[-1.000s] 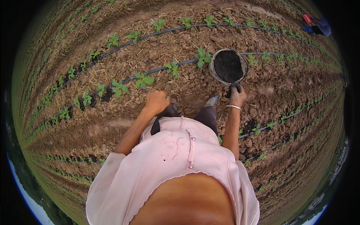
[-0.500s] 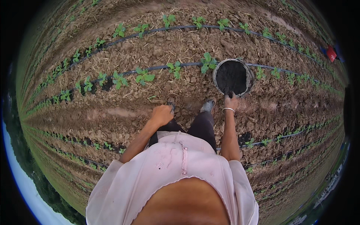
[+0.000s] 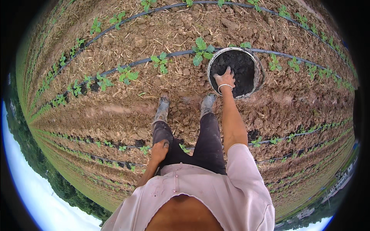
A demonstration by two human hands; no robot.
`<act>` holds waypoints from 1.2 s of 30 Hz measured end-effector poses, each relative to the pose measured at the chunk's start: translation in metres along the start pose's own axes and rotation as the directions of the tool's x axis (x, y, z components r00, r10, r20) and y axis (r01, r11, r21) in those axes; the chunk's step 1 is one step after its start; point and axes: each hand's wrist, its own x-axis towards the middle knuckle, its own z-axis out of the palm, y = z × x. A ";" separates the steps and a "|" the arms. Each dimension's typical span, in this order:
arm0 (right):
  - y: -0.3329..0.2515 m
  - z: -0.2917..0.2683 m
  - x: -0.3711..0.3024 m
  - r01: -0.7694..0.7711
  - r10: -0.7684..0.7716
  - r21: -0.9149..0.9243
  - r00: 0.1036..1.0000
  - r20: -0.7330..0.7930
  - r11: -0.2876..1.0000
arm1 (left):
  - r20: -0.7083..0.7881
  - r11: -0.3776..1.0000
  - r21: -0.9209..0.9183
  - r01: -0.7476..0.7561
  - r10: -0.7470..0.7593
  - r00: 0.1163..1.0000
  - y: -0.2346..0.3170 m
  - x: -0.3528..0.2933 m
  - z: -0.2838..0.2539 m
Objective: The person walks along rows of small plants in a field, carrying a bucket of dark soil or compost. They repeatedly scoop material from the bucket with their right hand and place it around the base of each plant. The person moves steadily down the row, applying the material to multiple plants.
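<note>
A round bucket [image 3: 256, 88] with a pale, dirty rim stands ahead of me to the right, holding dark, crumbly soil-like material [image 3: 243, 69]. My right hand [image 3: 225, 80], a light bracelet at its wrist, reaches over the near left rim. Its fingers are apart, with the tips at the dark material. My left hand [image 3: 159, 151] rests against my left thigh, its fingers curled and blackened. Whatever it may hold is hidden. Just left of the bucket grows a leafy green seedling [image 3: 201, 51].
A black drip hose [image 3: 144, 61] runs along the seedling row and behind the bucket. Another hose [image 3: 169, 6] lies farther off with more seedlings. My muddy boots [image 3: 162, 109] stand on cloddy, straw-strewn soil [image 3: 177, 100]. More planted rows run behind me.
My right hand has gone from the bucket's near rim into the bucket, its fingers spreading. My left hand has drawn back to my thigh. The bucket appears larger, and my legs show more.
</note>
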 end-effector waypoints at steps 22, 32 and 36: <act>0.043 0.030 0.067 0.136 -0.253 -0.266 0.843 -0.475 0.954 | -0.209 0.943 0.253 0.216 -0.164 0.964 -0.130 0.090 0.040; -0.019 0.066 -0.069 0.092 -0.215 0.924 0.977 -0.010 0.372 | -0.147 0.888 0.334 0.316 -0.282 0.948 -0.159 0.101 0.057; -0.032 0.183 -0.040 0.007 -0.296 0.890 0.944 0.143 0.455 | -0.153 0.886 0.349 0.305 -0.267 0.951 -0.165 0.109 0.060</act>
